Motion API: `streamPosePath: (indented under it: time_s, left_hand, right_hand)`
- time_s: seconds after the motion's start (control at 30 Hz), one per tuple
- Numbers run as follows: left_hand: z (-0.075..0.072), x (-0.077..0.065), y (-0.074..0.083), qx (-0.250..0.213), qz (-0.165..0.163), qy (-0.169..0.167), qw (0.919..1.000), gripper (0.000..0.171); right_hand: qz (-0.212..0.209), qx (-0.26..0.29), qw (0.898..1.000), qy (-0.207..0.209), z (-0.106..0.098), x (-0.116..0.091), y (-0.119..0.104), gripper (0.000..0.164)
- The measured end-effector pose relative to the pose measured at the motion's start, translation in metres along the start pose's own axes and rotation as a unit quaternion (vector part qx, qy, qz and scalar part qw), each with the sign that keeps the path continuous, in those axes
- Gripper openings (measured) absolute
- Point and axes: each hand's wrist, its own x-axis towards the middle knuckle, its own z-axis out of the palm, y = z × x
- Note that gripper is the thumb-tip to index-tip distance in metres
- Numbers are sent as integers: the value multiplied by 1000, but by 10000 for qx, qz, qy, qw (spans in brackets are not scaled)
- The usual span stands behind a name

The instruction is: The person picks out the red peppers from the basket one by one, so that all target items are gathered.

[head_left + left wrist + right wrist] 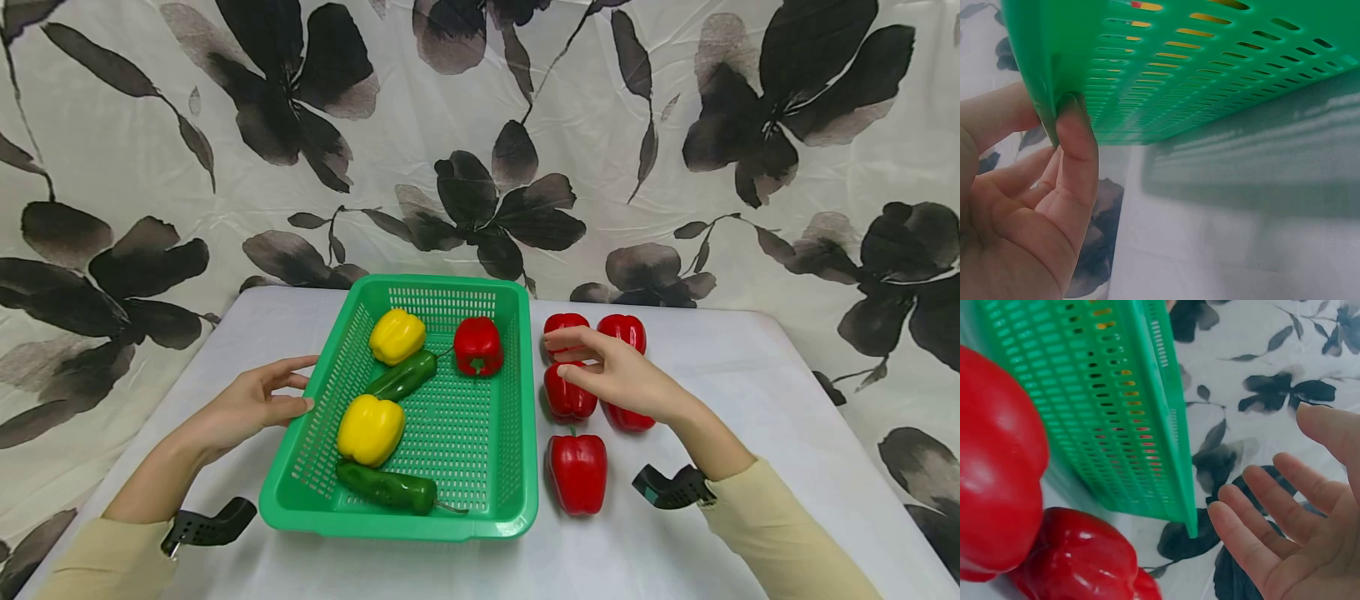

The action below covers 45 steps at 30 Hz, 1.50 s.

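A green plastic basket (465,442) stands on the table. My left hand (243,407) pinches its left rim; in the left wrist view the thumb is on the outer side and a fingertip (1075,128) lies under the lip. Inside the basket are two yellow bell peppers (371,430), two long green peppers (386,487) and one red bell pepper (477,347). My right hand (622,375) hovers over several red bell peppers (577,473) right of the basket. Its fingers are spread and extended in the right wrist view, holding nothing, and it partly hides some peppers.
A white cloth covers the table (720,375). Behind it hangs a pale curtain (622,167) with dark flowers. The basket's right wall (1116,425) rises between its contents and the red peppers outside.
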Motion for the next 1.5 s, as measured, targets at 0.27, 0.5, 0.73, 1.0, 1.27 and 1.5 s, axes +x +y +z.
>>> streamPosePath:
  time_s: [0.27,0.5,0.73,1.0,1.27,1.5]
  left_hand:
    - [0,0,1,-52,-37,-1,10000,71]
    - [1,0,1,-52,-25,8,10000,71]
    - [1,0,1,-25,-23,25,10000,71]
    - [1,0,-1,-7,-28,17,10000,72]
    - [0,-1,-1,-18,1,13,10000,71]
    - [0,-1,-1,10,36,-16,10000,71]
  right_hand:
    - [-65,79,9999,-137,-2,19,-7,48]
    - [-115,10,9995,-289,0,37,-14,48]
    - [-210,-271,9984,-457,2,56,-16,48]
    - [-415,-825,9944,-506,4,76,-24,50]
    - [-173,-1114,9913,-683,8,94,-27,49]
    - [305,-1164,9900,-733,17,111,-30,51]
